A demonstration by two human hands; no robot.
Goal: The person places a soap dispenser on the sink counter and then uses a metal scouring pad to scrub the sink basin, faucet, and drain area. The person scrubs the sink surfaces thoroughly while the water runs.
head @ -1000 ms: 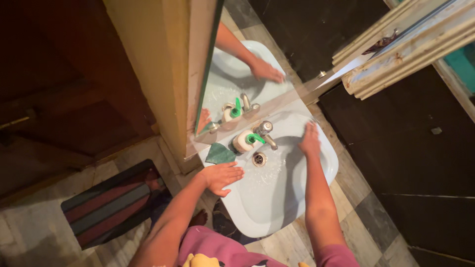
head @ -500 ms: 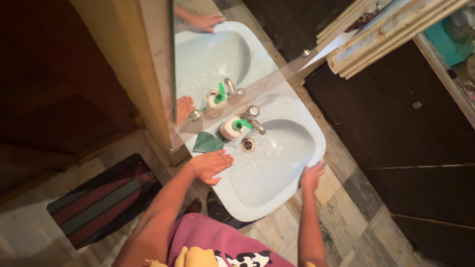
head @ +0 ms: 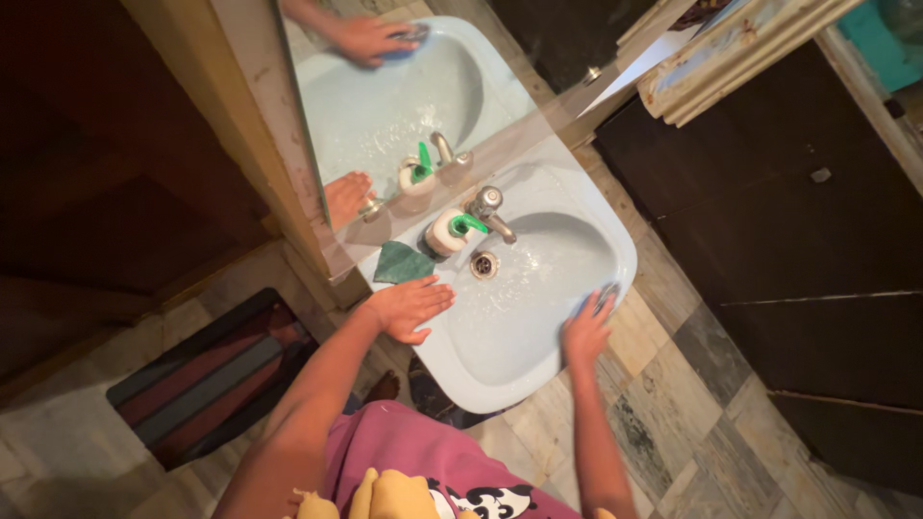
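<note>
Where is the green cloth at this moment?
In the head view, the green cloth lies on the back left corner of the pale blue sink, beside the white soap bottle and just above the left hand.

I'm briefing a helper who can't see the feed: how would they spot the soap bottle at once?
Find the pale blue sink under the mirror. At its back edge stands a metal tap, and the soap bottle sits just left of it. It is a squat white bottle with a bright green pump, unlike the flat dark green cloth lying beside it.
</note>
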